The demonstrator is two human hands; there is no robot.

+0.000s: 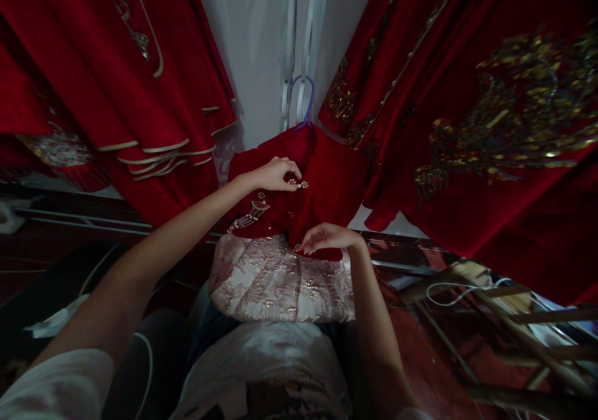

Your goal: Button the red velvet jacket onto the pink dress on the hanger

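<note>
— What do you have on the head camera?

— I see a red jacket (322, 177) hanging from a purple hanger (303, 99) against a pale wall (256, 40), straight ahead and in the middle of the view. The left hand (275, 174) is up on its chest, fingertips pressed together on a small pearl clasp (299, 184). The right hand (329, 238) sits lower, at the jacket's hem, fingers curled in and pinching the red cloth just by a second beaded clasp (297, 248).

— And below the hem?

— A pale brocade skirt (280, 283) with a gold pattern, touching the jacket's lower edge under the right hand. A beaded tassel ornament (250, 214) hangs on the jacket, beneath the left wrist.

— Around it?

— Red embroidered robes hang on both sides: one with cream trim on the left (140, 96), one heavy with gold thread on the right (490, 127). White cord (448, 292) lies over wooden slats at lower right.
</note>
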